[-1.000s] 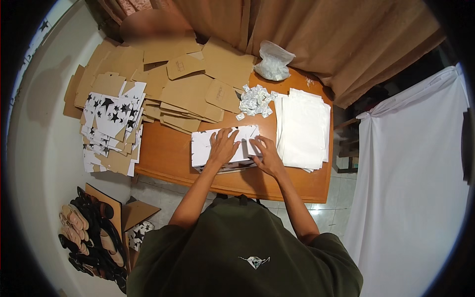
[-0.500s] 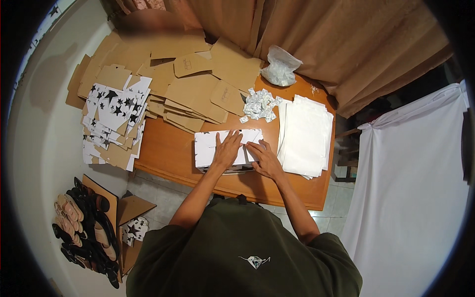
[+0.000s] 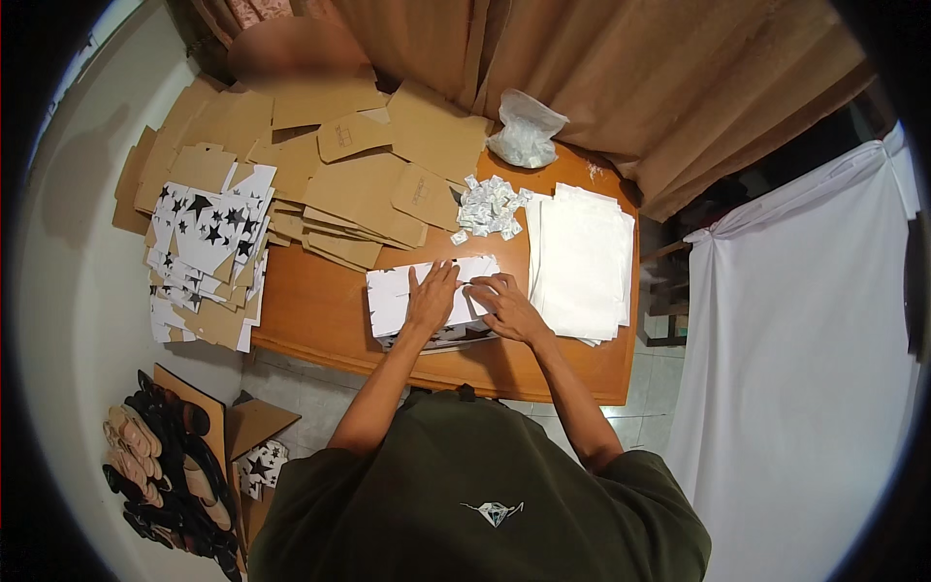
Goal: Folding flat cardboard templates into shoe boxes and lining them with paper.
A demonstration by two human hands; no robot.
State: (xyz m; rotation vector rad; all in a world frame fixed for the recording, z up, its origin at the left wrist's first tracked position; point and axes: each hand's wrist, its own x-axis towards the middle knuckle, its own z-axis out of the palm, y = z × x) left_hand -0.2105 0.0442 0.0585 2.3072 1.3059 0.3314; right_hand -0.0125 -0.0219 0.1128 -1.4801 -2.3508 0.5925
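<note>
While a clear bag (image 3: 525,131) holds packets, both flat hands (image 3: 432,296) press white card (image 3: 393,296).

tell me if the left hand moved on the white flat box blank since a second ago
No. The left hand still lies flat on the white box blank, same spot relative to the table's front edge.

Bare table (image 3: 320,310) left; white sheet stack (image 3: 580,260) blocks right

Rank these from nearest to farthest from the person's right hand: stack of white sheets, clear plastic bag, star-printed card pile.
1. Stack of white sheets, just right of the right hand.
2. Clear plastic bag, far table edge.
3. Star-printed card pile, far left.
</note>
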